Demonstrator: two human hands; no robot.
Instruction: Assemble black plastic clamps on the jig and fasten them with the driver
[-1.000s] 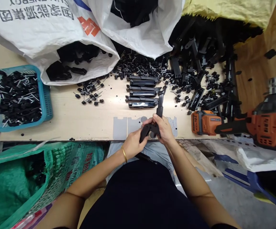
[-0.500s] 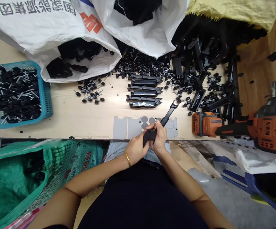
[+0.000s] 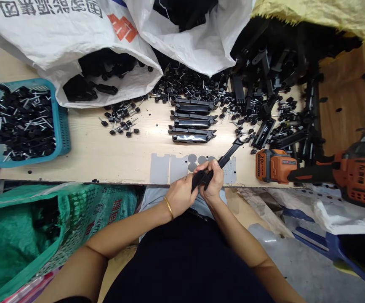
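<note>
Both my hands are close together over the table's front edge. My left hand (image 3: 181, 194), a gold bangle at its wrist, is closed around a short black plastic piece (image 3: 197, 180). My right hand (image 3: 214, 182) grips a long black plastic arm (image 3: 229, 155), whose forked end points up and to the right. The two black parts meet between my hands; fingers hide how they join. Beyond my hands, several assembled black plastic arms (image 3: 192, 123) lie in a stacked row. Grey shapes (image 3: 160, 168) mark the tabletop near my hands.
A blue basket (image 3: 62, 130) of black-headed screws stands left. White sacks (image 3: 113, 99) of black parts line the back, with loose screws (image 3: 188, 86) before them. At right are an orange drill (image 3: 362, 176) and its battery (image 3: 275, 165). A green sack (image 3: 75, 219) sits below the left edge.
The long arm has tipped lower and its forked end has shifted right. The short piece in my left hand has turned closer to line with it. Both hands keep their grip.
</note>
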